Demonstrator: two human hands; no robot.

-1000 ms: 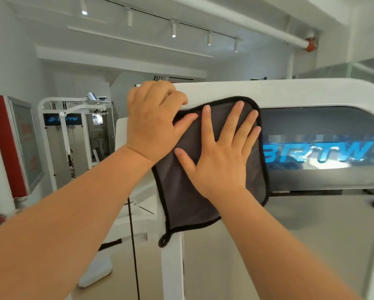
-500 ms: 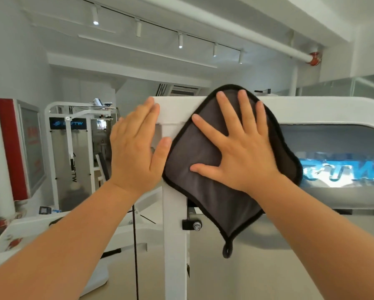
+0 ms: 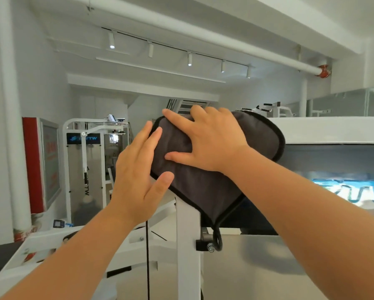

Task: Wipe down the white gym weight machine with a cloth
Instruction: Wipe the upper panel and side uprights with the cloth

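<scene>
Presses the grey cloth (image 3: 203, 191) over the top left corner of the white weight machine (image 3: 324, 131) with the right hand (image 3: 212, 144), fingers spread, pinching nothing; holds the left hand (image 3: 136, 180) flat, fingers straight, gripping nothing, thumb tip on the cloth's black hem.

Left of the left hand (image 3: 138, 176) stood a second white weight machine (image 3: 84, 169) with a dark nameplate. Further left hung a red-edged display board (image 3: 40, 167), close to a white pillar (image 3: 14, 126). Lower down on that side lay a small screened device (image 3: 58, 224). High above both hands ran a track of spotlights (image 3: 189, 59). Up and right of the right hand (image 3: 212, 144), a white pipe met a red fitting (image 3: 323, 71). A staircase (image 3: 190, 106) showed just above that hand's fingers.
</scene>
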